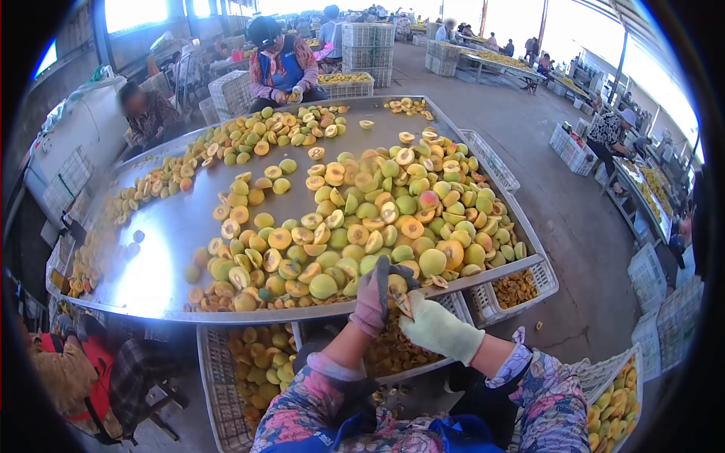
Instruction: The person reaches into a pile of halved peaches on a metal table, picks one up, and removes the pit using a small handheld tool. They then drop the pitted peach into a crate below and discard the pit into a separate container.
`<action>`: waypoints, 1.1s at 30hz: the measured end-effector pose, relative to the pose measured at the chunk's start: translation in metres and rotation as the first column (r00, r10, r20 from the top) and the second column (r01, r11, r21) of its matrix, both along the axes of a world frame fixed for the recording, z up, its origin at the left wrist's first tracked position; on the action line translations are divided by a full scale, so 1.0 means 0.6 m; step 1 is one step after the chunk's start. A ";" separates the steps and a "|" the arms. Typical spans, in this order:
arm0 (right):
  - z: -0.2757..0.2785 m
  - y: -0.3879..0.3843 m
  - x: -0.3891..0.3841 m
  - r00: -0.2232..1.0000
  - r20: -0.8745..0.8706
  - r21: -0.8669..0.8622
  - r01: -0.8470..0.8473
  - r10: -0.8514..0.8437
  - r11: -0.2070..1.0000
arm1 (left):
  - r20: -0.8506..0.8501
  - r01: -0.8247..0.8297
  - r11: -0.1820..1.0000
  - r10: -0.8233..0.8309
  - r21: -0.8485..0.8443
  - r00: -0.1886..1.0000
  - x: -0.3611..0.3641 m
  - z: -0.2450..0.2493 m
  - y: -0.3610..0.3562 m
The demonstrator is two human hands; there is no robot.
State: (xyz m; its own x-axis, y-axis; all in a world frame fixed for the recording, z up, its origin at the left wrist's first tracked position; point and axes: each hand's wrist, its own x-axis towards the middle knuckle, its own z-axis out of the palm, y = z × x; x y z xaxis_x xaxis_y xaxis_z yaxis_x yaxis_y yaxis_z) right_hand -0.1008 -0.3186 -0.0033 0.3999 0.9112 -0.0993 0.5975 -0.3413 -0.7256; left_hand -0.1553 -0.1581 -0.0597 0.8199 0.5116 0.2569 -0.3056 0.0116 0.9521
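Observation:
Near the front edge of the metal table (163,249), my left hand (377,293), in a pink and dark glove, is closed round a fruit half (396,285). My right hand (439,327), in a pale green glove, grips a small tool (403,303) whose tip touches that fruit. Both hands meet just above a crate of cut pieces (400,349). A large heap of halved yellow-green fruit (362,215) lies on the table right beyond my hands, many halves showing stones or hollows.
Below the table's front edge, a crate of fruit halves (260,362) stands at left and a crate of dried-looking pieces (515,290) at right. Another fruit crate (615,404) is at lower right. People sit across the table (283,64) and at its left (148,113).

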 end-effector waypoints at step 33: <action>-0.019 0.006 -0.004 0.897 0.442 -0.077 0.055 -0.016 0.996 | -0.107 0.063 0.993 -0.073 -0.096 0.992 0.005 -0.009 0.010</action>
